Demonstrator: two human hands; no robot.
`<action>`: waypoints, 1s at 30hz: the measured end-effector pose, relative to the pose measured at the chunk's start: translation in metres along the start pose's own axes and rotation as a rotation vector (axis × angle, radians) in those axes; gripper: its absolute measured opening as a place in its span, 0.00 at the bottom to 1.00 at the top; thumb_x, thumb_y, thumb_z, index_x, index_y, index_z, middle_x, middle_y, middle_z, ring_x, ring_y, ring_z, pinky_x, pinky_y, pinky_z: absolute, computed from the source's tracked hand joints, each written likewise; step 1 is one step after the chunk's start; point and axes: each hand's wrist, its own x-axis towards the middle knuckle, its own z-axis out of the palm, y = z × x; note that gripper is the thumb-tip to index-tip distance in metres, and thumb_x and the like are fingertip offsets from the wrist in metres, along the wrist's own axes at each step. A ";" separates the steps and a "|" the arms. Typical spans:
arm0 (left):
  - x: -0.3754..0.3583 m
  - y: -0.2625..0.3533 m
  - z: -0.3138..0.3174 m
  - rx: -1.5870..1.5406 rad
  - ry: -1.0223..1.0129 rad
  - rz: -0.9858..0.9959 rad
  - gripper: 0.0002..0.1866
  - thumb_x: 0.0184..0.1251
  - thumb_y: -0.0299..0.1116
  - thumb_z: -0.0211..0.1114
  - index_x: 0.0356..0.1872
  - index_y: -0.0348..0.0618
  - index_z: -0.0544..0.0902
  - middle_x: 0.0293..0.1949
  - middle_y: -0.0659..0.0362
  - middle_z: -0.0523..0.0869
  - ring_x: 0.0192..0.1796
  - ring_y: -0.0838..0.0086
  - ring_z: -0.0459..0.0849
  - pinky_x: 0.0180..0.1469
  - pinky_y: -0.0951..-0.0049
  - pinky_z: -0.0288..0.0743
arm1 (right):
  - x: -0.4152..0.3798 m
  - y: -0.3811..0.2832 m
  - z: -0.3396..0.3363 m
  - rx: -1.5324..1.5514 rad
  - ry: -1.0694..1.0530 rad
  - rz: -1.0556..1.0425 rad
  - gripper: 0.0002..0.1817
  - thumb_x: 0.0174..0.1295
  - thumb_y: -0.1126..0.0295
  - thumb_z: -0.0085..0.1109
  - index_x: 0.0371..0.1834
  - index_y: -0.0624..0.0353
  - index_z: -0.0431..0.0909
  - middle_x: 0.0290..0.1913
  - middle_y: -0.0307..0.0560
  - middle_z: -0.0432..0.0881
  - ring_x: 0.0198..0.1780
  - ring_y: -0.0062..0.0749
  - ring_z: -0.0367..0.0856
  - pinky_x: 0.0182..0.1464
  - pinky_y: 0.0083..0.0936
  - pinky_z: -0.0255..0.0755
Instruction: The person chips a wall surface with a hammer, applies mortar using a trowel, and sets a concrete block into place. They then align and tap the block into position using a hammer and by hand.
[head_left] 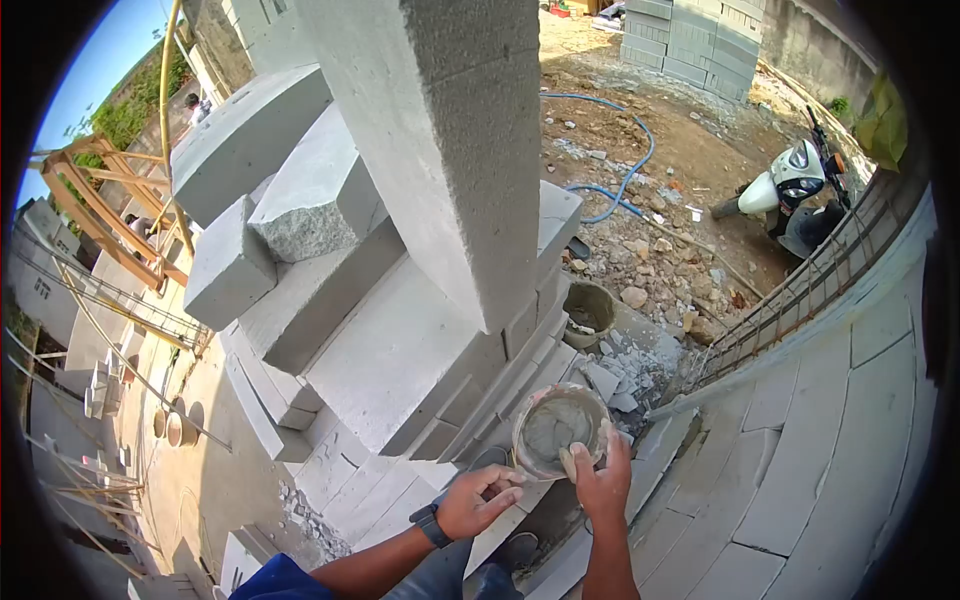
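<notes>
A round bucket (pixel 516 437) with wet grey mortar (pixel 556 428) inside is in front of me, beside the stacked blocks. My right hand (pixel 602 480) is closed at the bucket's near right rim, fingers over the edge and thumb toward the mortar. My left hand (pixel 480 503), with a dark watch (pixel 431 524) on its wrist, is by the near left side of the bucket. Its fingers are curled with the tips close together; what they hold, if anything, is too small to make out. A large grey block (pixel 440 130) stands upright on the stack (pixel 400 350) above the bucket.
Loose grey blocks (pixel 305 205) lie on the stack's left side. Right of me runs a block wall (pixel 740 490) with a rebar frame (pixel 800 290) along it. Another bucket (pixel 588 310), rubble (pixel 640 365), a blue hose (pixel 640 150) and a motorbike (pixel 790 185) are beyond.
</notes>
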 end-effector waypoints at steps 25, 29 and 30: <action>0.130 0.096 -0.091 -1.052 0.221 -0.410 0.58 0.69 0.76 0.56 0.84 0.42 0.49 0.73 0.42 0.69 0.68 0.55 0.78 0.64 0.54 0.76 | 0.203 -0.339 0.011 0.105 0.120 -0.431 0.77 0.42 0.60 0.87 0.82 0.76 0.32 0.78 0.77 0.54 0.79 0.62 0.59 0.79 0.45 0.57; 0.118 0.096 -0.055 -1.234 0.282 -0.486 0.68 0.59 0.84 0.57 0.85 0.40 0.43 0.77 0.39 0.63 0.74 0.49 0.71 0.73 0.45 0.66 | 0.165 -0.330 -0.013 0.310 0.138 -0.385 0.71 0.43 0.65 0.85 0.82 0.74 0.38 0.76 0.71 0.59 0.75 0.57 0.64 0.75 0.45 0.63; 0.113 0.087 -0.039 -1.191 0.215 -0.505 0.67 0.59 0.84 0.57 0.84 0.41 0.46 0.79 0.42 0.59 0.76 0.48 0.67 0.75 0.45 0.62 | 0.157 -0.319 -0.022 0.384 0.144 -0.381 0.68 0.43 0.66 0.84 0.82 0.73 0.41 0.75 0.70 0.61 0.74 0.55 0.67 0.73 0.45 0.66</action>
